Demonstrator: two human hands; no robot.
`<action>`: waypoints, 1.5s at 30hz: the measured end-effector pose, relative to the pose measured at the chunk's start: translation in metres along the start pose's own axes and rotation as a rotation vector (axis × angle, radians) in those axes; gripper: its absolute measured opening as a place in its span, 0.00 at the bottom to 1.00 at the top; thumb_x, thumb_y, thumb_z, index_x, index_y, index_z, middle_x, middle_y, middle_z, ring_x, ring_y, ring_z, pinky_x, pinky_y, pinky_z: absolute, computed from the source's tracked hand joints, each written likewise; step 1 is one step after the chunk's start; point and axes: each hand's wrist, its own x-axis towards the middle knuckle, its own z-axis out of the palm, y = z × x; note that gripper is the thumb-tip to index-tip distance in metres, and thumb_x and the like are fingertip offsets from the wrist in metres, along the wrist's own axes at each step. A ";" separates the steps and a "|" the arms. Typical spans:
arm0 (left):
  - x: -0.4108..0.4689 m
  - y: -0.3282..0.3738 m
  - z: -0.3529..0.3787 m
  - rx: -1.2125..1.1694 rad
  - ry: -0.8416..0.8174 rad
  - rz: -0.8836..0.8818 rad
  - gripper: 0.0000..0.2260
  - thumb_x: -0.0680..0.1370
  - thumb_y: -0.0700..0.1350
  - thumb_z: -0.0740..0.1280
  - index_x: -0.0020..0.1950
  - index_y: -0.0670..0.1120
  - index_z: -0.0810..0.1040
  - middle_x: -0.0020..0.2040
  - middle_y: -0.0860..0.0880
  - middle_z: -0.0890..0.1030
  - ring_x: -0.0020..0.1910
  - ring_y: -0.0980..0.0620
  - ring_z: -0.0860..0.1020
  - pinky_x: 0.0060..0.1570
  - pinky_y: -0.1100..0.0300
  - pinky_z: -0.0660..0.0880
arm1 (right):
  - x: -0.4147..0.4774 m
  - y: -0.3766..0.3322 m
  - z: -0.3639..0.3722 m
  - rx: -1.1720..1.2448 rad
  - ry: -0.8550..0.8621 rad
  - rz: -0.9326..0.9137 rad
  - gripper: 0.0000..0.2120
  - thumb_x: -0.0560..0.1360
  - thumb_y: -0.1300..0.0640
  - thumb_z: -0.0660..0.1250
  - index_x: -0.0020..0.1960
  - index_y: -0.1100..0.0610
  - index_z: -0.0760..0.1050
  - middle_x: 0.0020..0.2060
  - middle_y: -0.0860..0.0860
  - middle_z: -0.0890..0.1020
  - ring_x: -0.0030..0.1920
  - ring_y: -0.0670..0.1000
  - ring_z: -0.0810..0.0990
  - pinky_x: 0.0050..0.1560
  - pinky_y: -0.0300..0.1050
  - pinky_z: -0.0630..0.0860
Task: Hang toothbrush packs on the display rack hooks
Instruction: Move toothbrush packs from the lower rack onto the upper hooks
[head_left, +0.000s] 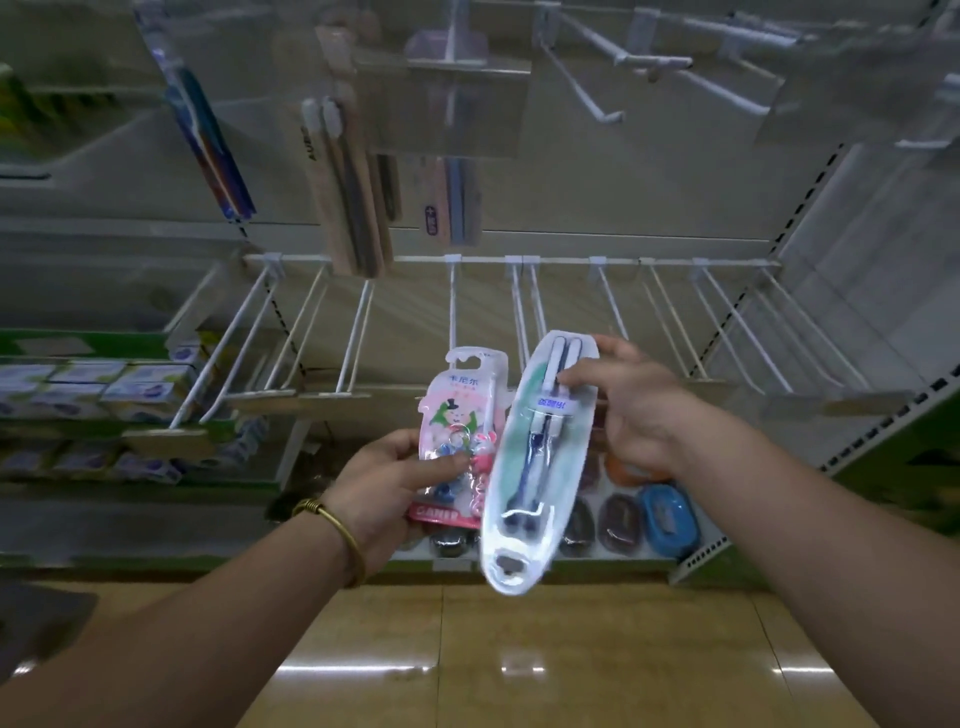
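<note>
My left hand (382, 486) grips a pink children's toothbrush pack (465, 410) by its lower part, hang hole at the top. My right hand (631, 410) pinches a clear oval pack with two dark toothbrushes (540, 467) near its upper end; this pack's hang hole points down toward the floor. Both packs are held in front of a row of bare white rack hooks (452, 306). Higher up, a beige toothbrush pack (345, 192), a blue one (208, 130) and a pale one (449, 202) hang on hooks.
More bare white hooks (587, 88) jut out at the upper right. Boxed goods (88, 384) fill the left shelves. Soap dishes (667, 517) lie on the low shelf behind my hands. A tan tiled floor (519, 649) is below.
</note>
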 end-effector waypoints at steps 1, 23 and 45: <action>0.000 -0.002 -0.001 -0.018 0.001 -0.001 0.17 0.70 0.33 0.74 0.57 0.38 0.78 0.47 0.37 0.85 0.41 0.39 0.83 0.38 0.47 0.81 | -0.003 0.002 -0.001 0.061 0.026 0.010 0.25 0.72 0.70 0.67 0.67 0.56 0.70 0.45 0.59 0.81 0.34 0.56 0.81 0.31 0.49 0.79; -0.033 -0.016 -0.004 -0.018 -0.101 0.000 0.22 0.67 0.39 0.74 0.61 0.43 0.77 0.52 0.39 0.85 0.49 0.38 0.85 0.41 0.47 0.82 | -0.086 0.081 -0.018 0.079 -0.116 0.096 0.25 0.70 0.74 0.69 0.62 0.54 0.77 0.51 0.57 0.86 0.49 0.59 0.85 0.49 0.59 0.81; -0.098 0.022 -0.006 0.064 -0.073 0.053 0.22 0.66 0.40 0.74 0.60 0.44 0.76 0.53 0.36 0.84 0.49 0.34 0.79 0.54 0.33 0.69 | -0.146 0.047 -0.016 0.019 -0.223 0.024 0.30 0.73 0.77 0.66 0.67 0.51 0.69 0.53 0.60 0.85 0.53 0.62 0.84 0.49 0.68 0.80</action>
